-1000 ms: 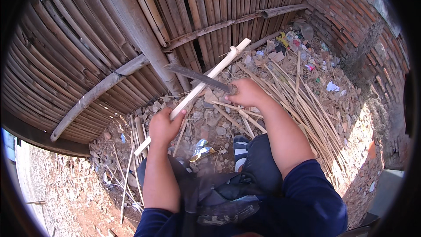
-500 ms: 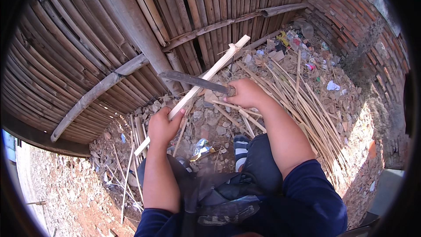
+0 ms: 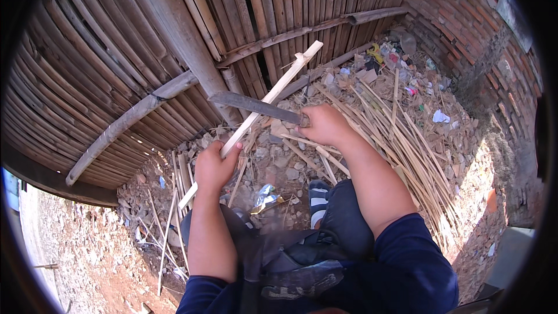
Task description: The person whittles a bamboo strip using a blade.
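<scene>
My left hand (image 3: 214,166) is closed round the lower part of a pale split bamboo strip (image 3: 279,86), which slants up and away to the right. Near its far end the strip has a knobbly node. In my right hand (image 3: 324,124) is the handle of a machete (image 3: 256,106); its dark blade points left and crosses the strip above my left hand. Whether the edge bites into the strip or only rests against it, I cannot tell. The handle is mostly covered by my fingers.
A heap of split strips (image 3: 401,145) lies on rubble to my right, more thin strips (image 3: 170,235) at left. A bamboo wall (image 3: 139,40) rises in front, a brick wall (image 3: 465,23) at far right. Litter, including a shiny wrapper (image 3: 267,197), lies near my sandalled foot (image 3: 318,200).
The strip's far end has shifted slightly left and up in view. Both hands keep their grips, and the machete stays across the strip with only a small movement.
</scene>
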`<state>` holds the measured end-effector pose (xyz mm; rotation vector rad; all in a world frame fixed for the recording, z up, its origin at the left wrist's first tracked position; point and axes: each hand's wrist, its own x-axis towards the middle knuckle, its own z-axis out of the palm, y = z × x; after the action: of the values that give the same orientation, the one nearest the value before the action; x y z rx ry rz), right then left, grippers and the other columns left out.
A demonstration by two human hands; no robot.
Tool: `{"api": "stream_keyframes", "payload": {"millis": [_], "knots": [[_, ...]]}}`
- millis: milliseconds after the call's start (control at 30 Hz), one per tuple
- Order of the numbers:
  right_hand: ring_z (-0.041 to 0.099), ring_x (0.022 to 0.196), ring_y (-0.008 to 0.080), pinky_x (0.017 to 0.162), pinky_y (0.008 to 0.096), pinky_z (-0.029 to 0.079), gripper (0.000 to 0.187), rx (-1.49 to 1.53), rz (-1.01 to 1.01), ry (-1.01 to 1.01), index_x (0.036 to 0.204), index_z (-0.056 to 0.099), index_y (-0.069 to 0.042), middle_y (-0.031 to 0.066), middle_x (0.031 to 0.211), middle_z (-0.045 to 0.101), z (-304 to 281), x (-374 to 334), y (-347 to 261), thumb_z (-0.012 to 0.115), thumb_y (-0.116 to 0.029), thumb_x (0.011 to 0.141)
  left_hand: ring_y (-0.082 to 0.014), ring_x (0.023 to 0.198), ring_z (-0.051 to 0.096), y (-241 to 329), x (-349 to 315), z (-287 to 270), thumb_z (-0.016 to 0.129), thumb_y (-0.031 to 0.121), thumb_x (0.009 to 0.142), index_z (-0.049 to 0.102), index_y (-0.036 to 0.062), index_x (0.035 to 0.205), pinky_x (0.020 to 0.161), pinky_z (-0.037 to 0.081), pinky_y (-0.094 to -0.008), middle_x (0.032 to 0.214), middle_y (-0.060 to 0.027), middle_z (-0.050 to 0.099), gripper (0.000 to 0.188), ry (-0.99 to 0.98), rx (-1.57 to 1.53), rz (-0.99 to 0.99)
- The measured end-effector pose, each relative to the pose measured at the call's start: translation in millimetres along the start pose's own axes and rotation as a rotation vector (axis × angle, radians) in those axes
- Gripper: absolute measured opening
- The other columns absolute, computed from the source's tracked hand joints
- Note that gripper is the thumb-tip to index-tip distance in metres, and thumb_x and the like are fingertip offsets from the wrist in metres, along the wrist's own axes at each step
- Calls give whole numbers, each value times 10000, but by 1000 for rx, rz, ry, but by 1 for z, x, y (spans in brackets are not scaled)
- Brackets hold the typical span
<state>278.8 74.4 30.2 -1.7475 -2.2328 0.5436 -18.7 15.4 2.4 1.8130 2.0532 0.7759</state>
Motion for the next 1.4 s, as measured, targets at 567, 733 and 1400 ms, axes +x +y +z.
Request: {"api": "stream_keyframes", "payload": {"millis": [567, 733, 1400], "knots": [[695, 990, 406, 875, 500, 548, 418, 19, 69, 67, 1117, 740, -97, 218, 1017, 728, -5, 1, 1, 795, -391, 825, -412, 714, 690, 4, -1, 0, 753, 563, 846, 683, 47, 803, 665, 538, -502, 705, -191, 681, 522, 160, 104, 38], [705, 965, 388, 853, 486, 552, 399, 127, 203, 32, 1112, 738, -95, 194, 959, 736, -18, 3, 8, 787, -375, 832, -400, 711, 692, 6, -2, -4, 765, 557, 834, 684, 57, 808, 658, 538, -501, 719, -179, 688, 507, 207, 124, 48], [709, 942, 381, 838, 485, 550, 444, 194, 274, 234, 1133, 724, -54, 215, 921, 730, -14, 7, 33, 785, -380, 838, -390, 693, 684, 1, 1, 2, 783, 530, 830, 670, 58, 811, 625, 529, -485, 733, -159, 688, 485, 293, 146, 175]]}}
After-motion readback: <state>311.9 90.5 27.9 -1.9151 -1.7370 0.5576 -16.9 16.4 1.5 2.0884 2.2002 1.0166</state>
